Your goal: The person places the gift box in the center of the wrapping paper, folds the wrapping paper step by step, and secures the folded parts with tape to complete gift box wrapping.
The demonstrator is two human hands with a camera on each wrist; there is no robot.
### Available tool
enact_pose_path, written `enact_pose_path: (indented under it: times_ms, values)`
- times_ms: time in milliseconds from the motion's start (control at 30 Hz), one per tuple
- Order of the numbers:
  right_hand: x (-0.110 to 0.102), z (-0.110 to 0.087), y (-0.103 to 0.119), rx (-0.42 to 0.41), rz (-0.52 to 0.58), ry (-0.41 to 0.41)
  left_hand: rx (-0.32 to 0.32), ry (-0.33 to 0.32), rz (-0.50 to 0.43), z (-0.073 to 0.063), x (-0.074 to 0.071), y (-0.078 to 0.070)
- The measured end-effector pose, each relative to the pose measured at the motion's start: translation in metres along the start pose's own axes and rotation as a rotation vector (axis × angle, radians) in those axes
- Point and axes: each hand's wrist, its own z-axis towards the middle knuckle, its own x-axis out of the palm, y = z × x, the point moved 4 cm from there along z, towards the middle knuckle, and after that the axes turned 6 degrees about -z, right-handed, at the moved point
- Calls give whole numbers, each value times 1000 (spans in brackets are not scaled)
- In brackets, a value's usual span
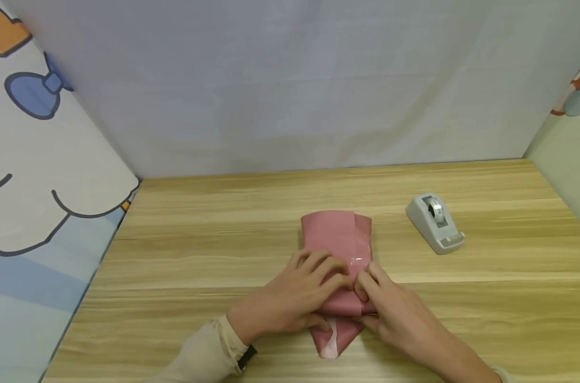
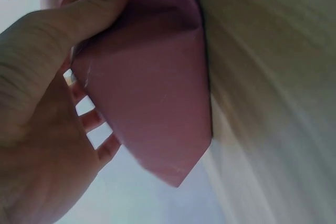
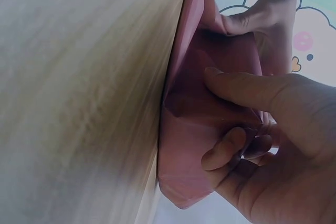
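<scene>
A folded pink paper pouch lies on the wooden table before me, its wide end facing away. A shiny strip that looks like clear tape crosses its right side. Near its lower part the paper is folded over, and a pointed flap with a white streak sticks out toward me. My left hand grips the fold from the left, fingers bent over the top and thumb at the flap. From the right, my right hand pinches the fold's edge; in the right wrist view its thumb reaches inside the paper.
To the right of the pouch stands a grey tape dispenser with a roll in it. A pale curtain hangs along the table's back edge. Cartoon-printed cloth borders the left side.
</scene>
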Motion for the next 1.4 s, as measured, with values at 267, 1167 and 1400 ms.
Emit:
enact_pose_path:
  times_ms: [267,1167,1400]
  values:
    - [1,0,1,-18,-4,-40,-17,-70,96,3,6,-3]
    - [7,1,8,70,-15,-56,-116,-151,171,4,15,-12]
    - [-6,-10,12,-26,-24,1,-123,-144,181,6,15,-14]
